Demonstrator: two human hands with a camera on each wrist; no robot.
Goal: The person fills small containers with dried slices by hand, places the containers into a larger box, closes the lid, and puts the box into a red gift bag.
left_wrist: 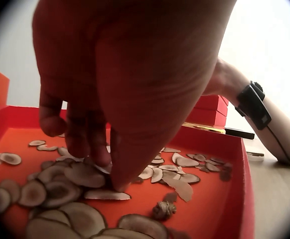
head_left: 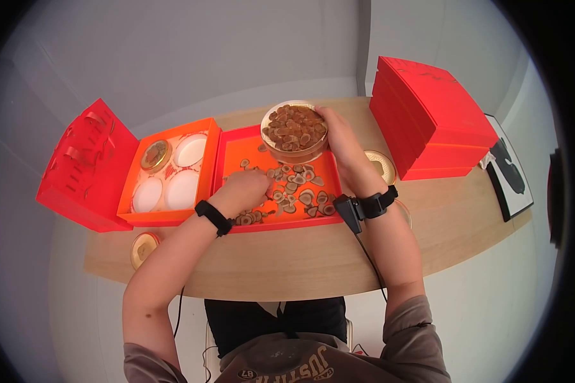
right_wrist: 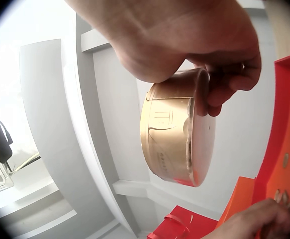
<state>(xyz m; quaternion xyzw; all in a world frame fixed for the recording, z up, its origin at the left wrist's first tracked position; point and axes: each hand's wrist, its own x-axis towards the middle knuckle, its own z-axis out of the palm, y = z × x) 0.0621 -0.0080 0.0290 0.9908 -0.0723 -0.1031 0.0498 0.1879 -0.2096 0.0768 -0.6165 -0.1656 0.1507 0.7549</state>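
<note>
From my end, the work looks partway along: the jar (head_left: pixel 294 156) shows a heap of brown pieces, which I judge nearly full, while many loose slices (head_left: pixel 292 185) lie scattered in the tray (head_left: pixel 236 152) on the bench (head_left: pixel 268 262). In the orange box (head_left: pixel 166 220) to the left, one small jar (head_left: pixel 156 156) sits in place, beside three white round recesses (head_left: pixel 148 195) with no jar in them. My right grip (head_left: pixel 344 140) clasps the jar at its right side, fingers curled round it, and holds it up over the far part of the tray. My left grip (head_left: pixel 243 190) is down at the slices, fingertips and thumb pointing among them; I cannot tell whether it pinches one. The jar is ahead and to the right of that grip, apart from it.
</note>
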